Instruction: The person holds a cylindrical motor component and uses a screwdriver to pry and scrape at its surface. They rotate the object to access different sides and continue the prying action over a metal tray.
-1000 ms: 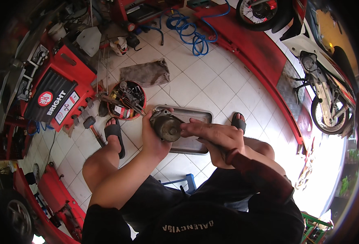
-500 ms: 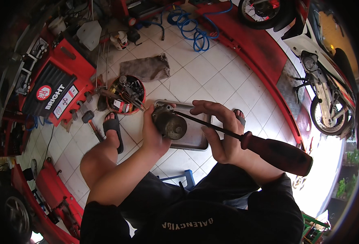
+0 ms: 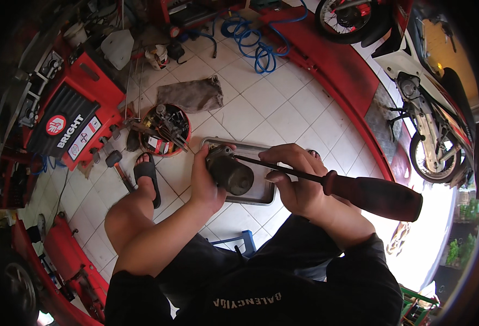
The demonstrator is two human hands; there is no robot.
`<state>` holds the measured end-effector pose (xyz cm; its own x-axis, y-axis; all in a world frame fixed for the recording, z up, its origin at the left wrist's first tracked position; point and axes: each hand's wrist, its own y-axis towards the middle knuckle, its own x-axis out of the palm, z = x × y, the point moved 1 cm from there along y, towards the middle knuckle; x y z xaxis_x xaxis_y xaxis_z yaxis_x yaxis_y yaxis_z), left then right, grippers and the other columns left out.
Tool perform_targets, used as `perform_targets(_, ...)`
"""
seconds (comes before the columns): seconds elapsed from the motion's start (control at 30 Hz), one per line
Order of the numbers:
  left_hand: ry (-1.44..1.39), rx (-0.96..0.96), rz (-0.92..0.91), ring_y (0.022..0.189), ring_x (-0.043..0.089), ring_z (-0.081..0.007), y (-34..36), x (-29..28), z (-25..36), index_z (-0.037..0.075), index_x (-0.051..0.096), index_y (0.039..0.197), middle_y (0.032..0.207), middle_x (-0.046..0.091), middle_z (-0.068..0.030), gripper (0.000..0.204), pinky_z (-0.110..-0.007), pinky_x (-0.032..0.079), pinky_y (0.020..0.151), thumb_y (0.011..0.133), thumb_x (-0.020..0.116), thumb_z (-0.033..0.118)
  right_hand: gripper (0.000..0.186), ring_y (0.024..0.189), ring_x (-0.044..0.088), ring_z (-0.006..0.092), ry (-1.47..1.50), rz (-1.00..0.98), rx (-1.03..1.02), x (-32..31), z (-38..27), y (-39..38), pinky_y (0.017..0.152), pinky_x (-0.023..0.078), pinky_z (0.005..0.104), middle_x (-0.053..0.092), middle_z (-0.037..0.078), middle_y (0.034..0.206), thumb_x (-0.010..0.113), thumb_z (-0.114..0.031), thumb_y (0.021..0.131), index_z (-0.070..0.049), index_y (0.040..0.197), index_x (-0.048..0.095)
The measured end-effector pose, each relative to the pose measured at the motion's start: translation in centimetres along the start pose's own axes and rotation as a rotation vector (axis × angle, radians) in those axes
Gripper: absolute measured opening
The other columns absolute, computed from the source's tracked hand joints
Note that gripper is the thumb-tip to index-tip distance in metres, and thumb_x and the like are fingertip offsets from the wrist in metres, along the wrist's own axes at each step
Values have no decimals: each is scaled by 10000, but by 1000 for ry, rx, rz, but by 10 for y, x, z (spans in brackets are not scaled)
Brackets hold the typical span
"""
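My left hand (image 3: pixel 202 187) is wrapped around a small cylindrical motor (image 3: pixel 233 175) with a dark metal housing, which looks like a starter motor. Its rounded end points toward me and to the right. A long screwdriver (image 3: pixel 378 196) lies across my right hand (image 3: pixel 296 182), its thin shaft between thumb and fingers and its dark red handle sticking out to the right. The screwdriver's tip meets the motor's upper right edge; exactly what it touches there is too small to tell. Below both hands, a shallow metal tray (image 3: pixel 258 202) sits on the floor.
Left of the tray stands a round tub (image 3: pixel 188 130) full of tools, near a grey rag (image 3: pixel 191 95). A hammer (image 3: pixel 119 165) lies by my left foot. A red machine (image 3: pixel 82 103) is at left, a blue hose (image 3: pixel 261 54) at the back, and a motorcycle (image 3: pixel 418 103) at right.
The motor has tilted in my left hand, its end now facing more downward. My right fingers have closed in on the shaft, and the screwdriver's handle has swung slightly up.
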<state>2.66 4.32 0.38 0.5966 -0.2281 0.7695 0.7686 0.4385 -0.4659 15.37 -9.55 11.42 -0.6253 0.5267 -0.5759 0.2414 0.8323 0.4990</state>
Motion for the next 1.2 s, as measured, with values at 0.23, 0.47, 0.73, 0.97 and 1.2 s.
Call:
perform_targets(0.23,-128,-166,217,813,673,-153,2,-3,-10,91,638,1125,987,685,-19,500,-265,510,600,978,446,529,474,1092,699,335,260,-161,88,3,9,-1,988,541,399,704,227,1139,604,117,882,65,1346,521)
perform_targets(0.47,-91,-342,181,611,569,-196,8,-16,-17,77,634,1101,892,661,-60,484,-257,387,419,986,416,494,277,812,724,212,-10,-17,189,6,26,-6,729,585,313,699,115,899,843,-94,804,39,942,642)
perform_targets(0.73,-122,-447,62,576,557,-218,10,-15,-15,15,624,1101,836,637,-144,591,-232,379,384,997,330,517,332,1161,660,313,304,-52,129,5,28,8,984,502,387,696,189,1130,582,95,907,64,1236,544)
perform_targets(0.97,-88,-503,39,575,550,-218,13,-21,-20,-23,616,1126,844,636,-173,611,-229,380,360,1002,317,495,290,891,744,276,61,4,134,-3,28,9,808,572,342,744,125,962,798,-52,809,27,1051,657)
perform_targets(1.2,-101,-490,-73,573,567,-229,13,-15,-15,-40,595,1139,856,639,-187,613,-228,377,359,1006,349,506,316,1041,710,313,278,-125,134,-10,36,4,922,537,379,738,155,1023,626,83,868,44,1182,619)
